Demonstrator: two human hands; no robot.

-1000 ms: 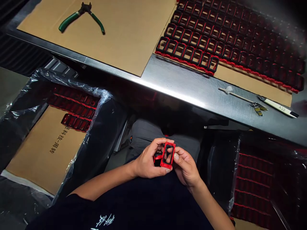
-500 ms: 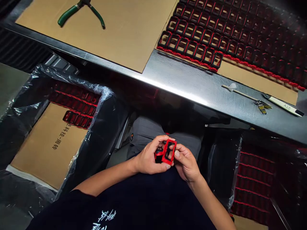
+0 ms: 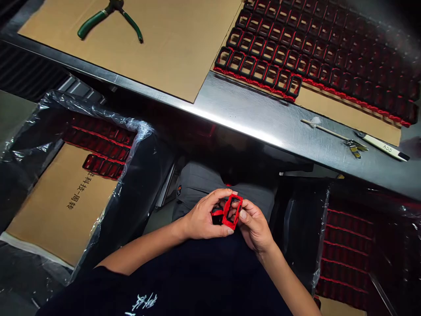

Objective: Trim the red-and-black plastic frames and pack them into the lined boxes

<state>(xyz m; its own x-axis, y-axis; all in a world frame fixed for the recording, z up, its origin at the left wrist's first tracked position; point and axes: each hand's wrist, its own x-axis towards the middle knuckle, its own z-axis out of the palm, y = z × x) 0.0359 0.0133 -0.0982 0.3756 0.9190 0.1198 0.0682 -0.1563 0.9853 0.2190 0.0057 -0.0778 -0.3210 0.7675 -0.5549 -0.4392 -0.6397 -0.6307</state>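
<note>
Above my lap, a small red and black rectangular plastic frame (image 3: pixel 225 218) is held between both hands, its open middle facing up towards me. My left hand (image 3: pixel 205 217) curls round it, fingers along the top end and thumb at the lower end. A second red-and-black part (image 3: pixel 217 214) shows inside the left palm, partly covered by the fingers. My right hand (image 3: pixel 256 226) pinches the frame's right side between thumb and fingers, some fingertips hidden behind it.
Rows of similar frames (image 3: pixel 269 74) stand on the metal table (image 3: pixel 230 109). Green-handled pliers (image 3: pixel 95 24) lie on cardboard (image 3: pixel 158 48). A thin stick (image 3: pixel 325 128) and a white-handled tool marked A55 (image 3: pixel 384 147) lie right. Plastic-lined bins with frames stand left (image 3: pixel 144 127) and right (image 3: pixel 324 228).
The frame has tilted slightly in my fingers, showing more of its red inner side. Both hands keep their grip. The surroundings have shifted a little left with the camera.
</note>
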